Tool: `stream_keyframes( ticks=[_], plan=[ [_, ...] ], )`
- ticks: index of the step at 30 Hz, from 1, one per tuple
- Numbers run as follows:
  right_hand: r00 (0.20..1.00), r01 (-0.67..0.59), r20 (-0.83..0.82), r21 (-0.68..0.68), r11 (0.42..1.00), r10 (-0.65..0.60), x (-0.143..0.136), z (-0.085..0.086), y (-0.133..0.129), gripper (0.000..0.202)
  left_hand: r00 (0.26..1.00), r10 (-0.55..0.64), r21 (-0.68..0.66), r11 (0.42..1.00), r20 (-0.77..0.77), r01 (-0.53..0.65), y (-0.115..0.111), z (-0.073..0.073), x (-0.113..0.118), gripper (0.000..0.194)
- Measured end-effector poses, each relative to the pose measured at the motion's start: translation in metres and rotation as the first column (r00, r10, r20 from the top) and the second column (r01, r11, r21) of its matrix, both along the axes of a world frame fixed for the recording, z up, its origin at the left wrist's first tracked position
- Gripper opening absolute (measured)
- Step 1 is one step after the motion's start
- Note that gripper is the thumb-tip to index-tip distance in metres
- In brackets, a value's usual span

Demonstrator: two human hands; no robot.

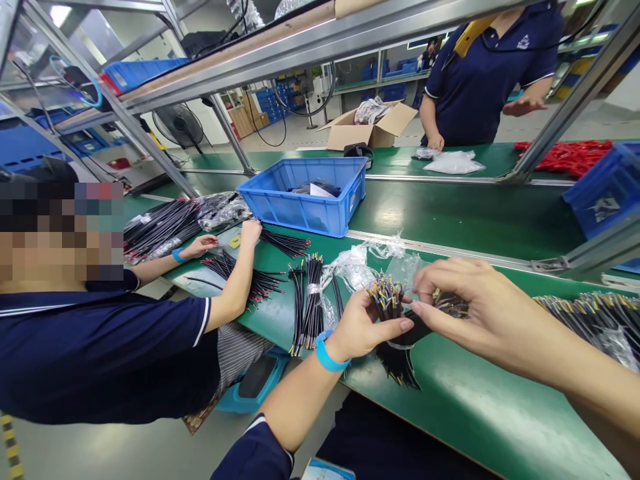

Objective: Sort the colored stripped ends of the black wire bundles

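While both hands close on one bundle of black cables with multicoloured stripped tips [387, 297], the item sits just above the near edge of the green work surface [475, 400].

Left hand [363, 327], blue wristband [327, 357], clenched round the bundle's middle, tips upward; right hand [480, 310] pinching wire ends beside the tips, fingers partly hiding what they hold. Risk, as judged: a loose strand could slip from the pinch and drop off the table edge, the lower ends already hanging over it. Risk: the crumpled clear plastic bag [357, 263] just behind could snag the tips. Adjacent: taped black cable bundles [310, 297] to the left; further multicoloured wires [595, 313] at right, liable to mix in. Beyond: a co-worker's hand [251, 232] on separate cables, a blue plastic crate [305, 193].
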State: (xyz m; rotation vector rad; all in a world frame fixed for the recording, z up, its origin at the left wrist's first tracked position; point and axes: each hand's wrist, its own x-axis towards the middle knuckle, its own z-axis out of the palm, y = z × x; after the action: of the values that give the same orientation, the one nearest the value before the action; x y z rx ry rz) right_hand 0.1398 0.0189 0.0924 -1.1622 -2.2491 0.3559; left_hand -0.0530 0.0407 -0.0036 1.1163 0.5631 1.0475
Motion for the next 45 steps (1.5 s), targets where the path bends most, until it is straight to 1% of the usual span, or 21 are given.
stream_keyframes(
  ticks=[1, 4, 5, 7, 9, 12, 17, 21, 25, 30, 34, 35, 38, 41, 45],
  plan=[
    [1.0, 0.007, -0.007, -0.019, 1.0, -0.007, 0.001, 0.0, 0.001, 0.025, 1.0, 0.007, -0.002, 1.0, 0.008, -0.007, 0.0, -0.001, 0.0, 0.049],
    [0.997, 0.049, -0.051, -0.067, 0.997, -0.052, 0.002, -0.003, 0.003, 0.022, 0.999, 0.048, -0.01, 0.999, 0.013, -0.048, -0.001, -0.001, 0.001, 0.05],
    [0.997, 0.052, -0.055, -0.069, 0.996, -0.056, 0.002, -0.004, 0.003, 0.024, 0.999, 0.054, -0.003, 0.999, 0.001, -0.054, -0.001, 0.0, 0.001, 0.05],
    [0.998, 0.043, -0.032, -0.04, 0.998, -0.045, 0.001, -0.006, 0.004, 0.027, 0.998, 0.057, 0.034, 0.998, -0.034, -0.056, -0.002, 0.004, 0.002, 0.047],
    [0.999, 0.034, 0.008, 0.0, 0.999, -0.034, 0.0, -0.008, 0.005, 0.026, 0.998, 0.047, 0.069, 0.997, -0.052, -0.043, -0.003, 0.008, 0.002, 0.047],
    [0.998, 0.037, 0.043, 0.047, 0.998, -0.039, -0.002, -0.009, 0.006, 0.025, 0.999, 0.017, 0.069, 0.998, -0.039, -0.014, -0.003, 0.011, 0.003, 0.045],
    [0.997, -0.008, 0.077, 0.047, 0.999, 0.004, -0.004, -0.005, 0.006, 0.019, 0.999, 0.012, 0.023, 1.0, -0.052, -0.011, -0.003, 0.007, 0.002, 0.047],
    [0.998, 0.013, 0.053, 0.057, 0.998, -0.016, -0.007, 0.0, 0.002, 0.016, 0.999, 0.034, 0.004, 0.999, -0.032, -0.034, -0.003, 0.006, 0.0, 0.051],
    [0.999, 0.017, 0.028, 0.021, 1.0, -0.018, -0.007, 0.004, -0.002, 0.014, 0.997, 0.063, 0.031, 0.998, -0.049, -0.062, -0.003, 0.004, -0.002, 0.047],
    [1.0, -0.008, 0.021, -0.01, 1.0, 0.008, -0.006, 0.009, -0.001, 0.011, 0.994, 0.069, 0.046, 0.997, -0.084, -0.065, 0.0, -0.001, -0.003, 0.055],
    [0.999, -0.014, 0.044, 0.002, 1.0, 0.014, -0.008, 0.006, 0.001, 0.035, 0.997, 0.033, 0.12, 0.993, -0.071, -0.025, 0.0, 0.001, -0.002, 0.057],
    [0.998, -0.018, 0.061, 0.016, 1.0, 0.017, -0.008, 0.005, 0.001, 0.034, 0.998, 0.025, 0.139, 0.99, -0.059, -0.017, -0.001, 0.002, -0.002, 0.057],
    [0.996, -0.022, 0.088, 0.045, 0.999, 0.018, -0.009, 0.001, 0.0, 0.019, 0.997, 0.031, 0.146, 0.989, -0.066, -0.021, -0.001, 0.005, -0.002, 0.049],
    [0.996, -0.009, 0.088, 0.02, 1.0, 0.007, -0.009, 0.001, -0.001, 0.018, 0.995, 0.05, 0.151, 0.988, -0.092, -0.035, 0.0, 0.001, -0.005, 0.046],
    [0.998, -0.003, 0.055, -0.026, 1.0, 0.004, -0.009, 0.008, -0.002, 0.02, 0.997, 0.047, 0.169, 0.985, -0.062, -0.036, 0.003, -0.007, -0.009, 0.044]
  ],
)
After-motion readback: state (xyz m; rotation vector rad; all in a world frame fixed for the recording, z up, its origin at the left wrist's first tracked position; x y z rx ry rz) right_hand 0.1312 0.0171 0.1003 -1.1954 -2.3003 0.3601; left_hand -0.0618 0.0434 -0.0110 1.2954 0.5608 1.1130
